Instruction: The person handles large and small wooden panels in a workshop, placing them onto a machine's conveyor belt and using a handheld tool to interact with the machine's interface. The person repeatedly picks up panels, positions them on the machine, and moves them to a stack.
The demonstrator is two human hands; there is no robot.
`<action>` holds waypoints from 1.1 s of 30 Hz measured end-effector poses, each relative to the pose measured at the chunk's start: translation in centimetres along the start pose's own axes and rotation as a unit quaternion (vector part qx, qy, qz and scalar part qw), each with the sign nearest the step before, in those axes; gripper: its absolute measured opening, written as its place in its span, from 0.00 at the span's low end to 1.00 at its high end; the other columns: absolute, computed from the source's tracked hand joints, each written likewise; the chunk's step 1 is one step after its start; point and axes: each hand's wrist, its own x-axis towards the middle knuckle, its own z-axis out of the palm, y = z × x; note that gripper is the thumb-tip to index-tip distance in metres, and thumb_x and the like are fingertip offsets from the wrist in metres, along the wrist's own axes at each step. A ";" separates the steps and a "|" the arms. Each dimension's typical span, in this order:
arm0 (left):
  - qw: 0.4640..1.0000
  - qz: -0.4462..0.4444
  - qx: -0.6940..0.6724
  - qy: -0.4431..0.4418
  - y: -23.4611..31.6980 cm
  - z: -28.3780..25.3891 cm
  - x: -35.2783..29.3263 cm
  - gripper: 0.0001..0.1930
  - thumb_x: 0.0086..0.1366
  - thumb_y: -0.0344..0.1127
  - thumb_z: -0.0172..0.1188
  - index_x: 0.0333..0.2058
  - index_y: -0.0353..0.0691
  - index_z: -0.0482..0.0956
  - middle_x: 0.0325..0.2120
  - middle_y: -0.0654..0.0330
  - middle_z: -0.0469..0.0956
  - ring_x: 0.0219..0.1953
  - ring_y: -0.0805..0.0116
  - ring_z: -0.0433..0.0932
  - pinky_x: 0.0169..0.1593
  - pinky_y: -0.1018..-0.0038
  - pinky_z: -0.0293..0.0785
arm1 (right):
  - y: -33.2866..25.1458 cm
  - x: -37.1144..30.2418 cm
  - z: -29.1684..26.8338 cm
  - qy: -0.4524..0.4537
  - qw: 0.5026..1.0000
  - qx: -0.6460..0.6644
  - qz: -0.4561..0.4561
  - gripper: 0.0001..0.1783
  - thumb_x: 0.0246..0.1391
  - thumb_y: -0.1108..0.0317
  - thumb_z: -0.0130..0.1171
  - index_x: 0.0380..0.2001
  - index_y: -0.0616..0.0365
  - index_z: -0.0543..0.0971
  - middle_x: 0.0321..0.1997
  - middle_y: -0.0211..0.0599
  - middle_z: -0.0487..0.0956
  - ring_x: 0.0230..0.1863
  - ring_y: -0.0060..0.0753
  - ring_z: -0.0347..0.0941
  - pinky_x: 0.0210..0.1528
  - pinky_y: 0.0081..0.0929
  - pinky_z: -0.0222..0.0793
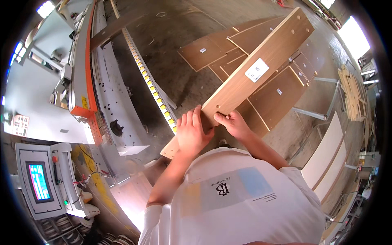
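A long, narrow wood-grain board [281, 45] with drilled holes slants from my waist up toward the far right. A white printed label [257, 70] is stuck on its face. My left hand [192, 131] is closed over the board near its lower end, the fingers curled at its far edge. At the near edge my right hand [233, 123] grips the same board. Its thumb lies on the face close to a hole, while the other fingers are partly hidden beneath.
Several brown labelled panels [277, 102] lie beyond the board. Left stands a long machine with an orange strip [89, 73], beside a rail with yellow blocks [149, 83]. A control panel with a lit screen [39, 181] is lower left. Pale boards [322, 159] and a metal frame [312, 113] stand right.
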 end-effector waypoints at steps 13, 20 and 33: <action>0.993 0.035 0.108 0.041 0.6 -0.5 -0.5 0.46 0.36 0.38 0.77 0.60 0.39 0.71 0.47 0.56 0.79 0.40 0.57 0.79 0.41 0.62 0.75 | -5.8 -0.9 -5.4 -0.100 0.829 -0.542 -0.090 0.12 0.50 0.55 0.72 0.36 0.46 0.86 0.33 0.26 0.85 0.32 0.36 0.80 0.34 0.33 0.73; 0.988 0.034 0.149 -0.009 0.2 -0.2 -2.3 0.45 0.36 0.38 0.77 0.59 0.41 0.73 0.47 0.57 0.79 0.42 0.56 0.79 0.45 0.61 0.76 | -6.1 1.6 -4.2 -0.126 0.635 -0.661 -0.380 0.47 0.33 0.56 0.78 0.63 0.47 0.73 0.65 0.28 0.74 0.67 0.32 0.68 0.74 0.45 0.57; 0.985 0.012 0.175 -0.009 -3.1 -3.1 -7.4 0.43 0.37 0.36 0.77 0.58 0.42 0.74 0.47 0.58 0.80 0.43 0.56 0.79 0.47 0.60 0.75 | -11.1 8.7 -30.6 0.051 0.472 -0.877 -0.067 0.34 0.42 0.59 0.74 0.55 0.51 0.78 0.61 0.34 0.78 0.66 0.37 0.69 0.73 0.47 0.59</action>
